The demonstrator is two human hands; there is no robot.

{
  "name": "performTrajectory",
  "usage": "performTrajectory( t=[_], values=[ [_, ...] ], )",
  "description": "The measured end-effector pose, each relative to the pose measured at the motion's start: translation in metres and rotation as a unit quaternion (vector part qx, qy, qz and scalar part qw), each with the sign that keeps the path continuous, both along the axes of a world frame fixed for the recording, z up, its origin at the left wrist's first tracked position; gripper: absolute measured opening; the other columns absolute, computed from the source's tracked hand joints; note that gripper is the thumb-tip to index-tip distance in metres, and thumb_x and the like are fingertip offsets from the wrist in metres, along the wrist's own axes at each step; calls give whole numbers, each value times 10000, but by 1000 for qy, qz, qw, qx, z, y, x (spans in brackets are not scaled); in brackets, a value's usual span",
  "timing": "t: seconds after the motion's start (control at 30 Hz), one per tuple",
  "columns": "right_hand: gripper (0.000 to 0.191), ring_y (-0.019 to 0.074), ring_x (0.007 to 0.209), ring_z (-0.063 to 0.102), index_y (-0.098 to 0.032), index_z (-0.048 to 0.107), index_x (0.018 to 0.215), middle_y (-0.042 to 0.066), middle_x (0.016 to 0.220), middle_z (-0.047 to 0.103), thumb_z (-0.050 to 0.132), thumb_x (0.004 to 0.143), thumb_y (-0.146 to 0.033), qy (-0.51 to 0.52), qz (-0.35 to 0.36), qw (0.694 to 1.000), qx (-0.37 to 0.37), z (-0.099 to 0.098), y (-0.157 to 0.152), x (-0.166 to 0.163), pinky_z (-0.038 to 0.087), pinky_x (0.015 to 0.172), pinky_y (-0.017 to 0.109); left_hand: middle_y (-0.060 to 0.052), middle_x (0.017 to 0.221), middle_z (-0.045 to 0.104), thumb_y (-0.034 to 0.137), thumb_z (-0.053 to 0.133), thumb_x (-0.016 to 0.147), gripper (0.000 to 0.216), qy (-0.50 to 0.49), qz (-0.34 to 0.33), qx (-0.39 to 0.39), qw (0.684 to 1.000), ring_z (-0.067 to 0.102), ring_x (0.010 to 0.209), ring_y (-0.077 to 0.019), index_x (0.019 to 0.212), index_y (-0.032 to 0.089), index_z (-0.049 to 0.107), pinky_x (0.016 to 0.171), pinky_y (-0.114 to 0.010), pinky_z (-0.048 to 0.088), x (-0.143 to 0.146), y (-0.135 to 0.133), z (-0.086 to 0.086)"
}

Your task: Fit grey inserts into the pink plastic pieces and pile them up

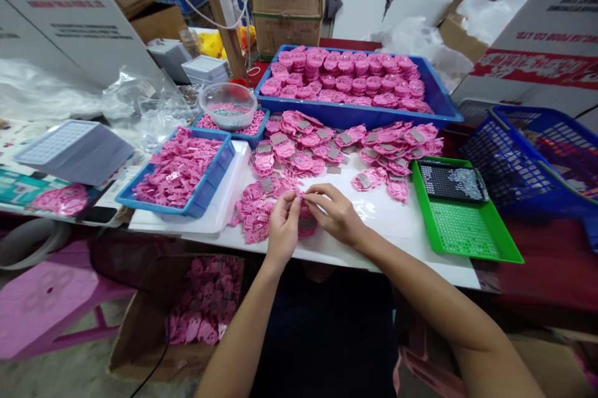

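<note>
At the table's front edge my left hand (284, 222) and my right hand (337, 213) meet, fingertips pinched together. Between them is a small pink plastic part (301, 195), mostly covered by the fingers. Just left of my left hand lies a heap of small pink plastic pieces (256, 222). Beyond both hands spreads a pile of pink plastic casings (299, 149), several with grey rectangles on them. A pink piece with a grey patch (307, 225) shows partly below my hands.
A blue tray (205, 189) of pink parts stands left, near a clear bowl (228, 108) of small metal bits. Behind is a large blue bin (355, 113) with stacked casings. To the right are a green tray (507, 242) with a black screw plate (443, 180) and a blue basket (495, 155).
</note>
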State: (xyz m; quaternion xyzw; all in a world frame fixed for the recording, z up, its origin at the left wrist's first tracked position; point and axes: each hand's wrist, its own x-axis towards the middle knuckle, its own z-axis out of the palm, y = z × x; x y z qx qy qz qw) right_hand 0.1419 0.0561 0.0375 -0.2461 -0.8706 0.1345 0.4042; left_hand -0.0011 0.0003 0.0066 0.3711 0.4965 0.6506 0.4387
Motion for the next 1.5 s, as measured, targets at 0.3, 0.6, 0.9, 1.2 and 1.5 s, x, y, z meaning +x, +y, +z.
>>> performTrajectory(
  t=[0.3, 0.6, 0.9, 1.2, 1.5],
  values=[
    [184, 237, 1099, 667, -223, 669, 1128, 125, 1135, 701, 588, 968, -184, 62, 23, 998, -22, 4, -4, -1, 583, 942, 437, -24, 921, 690, 469, 636, 927, 290, 18, 32, 31, 999, 672, 869, -152, 1002, 190, 650, 815, -261, 538, 1, -5, 3],
    [218, 224, 1134, 665, -215, 627, 1205, 120, 1195, 700, 557, 1002, -256, 106, 90, 976, -167, 17, -9, 2, 539, 1001, 414, -63, 1076, 714, 281, 648, 944, 175, 243, 120, 209, 940, 678, 1050, -199, 1076, 246, 756, 946, -378, 557, -4, -7, 10],
    [109, 200, 903, 607, -212, 548, 1072, 85, 987, 620, 462, 1021, -253, 121, 51, 977, -167, 10, -16, -3, 537, 804, 356, -83, 976, 717, 203, 608, 956, 170, 346, 194, 234, 888, 697, 941, -203, 1081, 201, 723, 876, -383, 579, 13, -13, 14],
    [106, 179, 828, 587, -216, 550, 1066, 68, 948, 614, 473, 1028, -277, 117, 27, 976, -181, 16, -20, 2, 519, 746, 323, -62, 942, 693, 226, 634, 944, 129, 308, 173, 221, 909, 682, 908, -183, 1031, 201, 725, 814, -344, 581, 16, -11, 14],
    [245, 220, 1171, 623, -225, 558, 1260, 121, 1213, 642, 473, 1030, -226, 115, 129, 968, -185, 23, -21, 6, 528, 1019, 413, -65, 1082, 727, 197, 656, 927, 172, 273, 146, 248, 918, 704, 1065, -211, 1087, 228, 708, 902, -393, 596, 8, -14, 16]
  ],
)
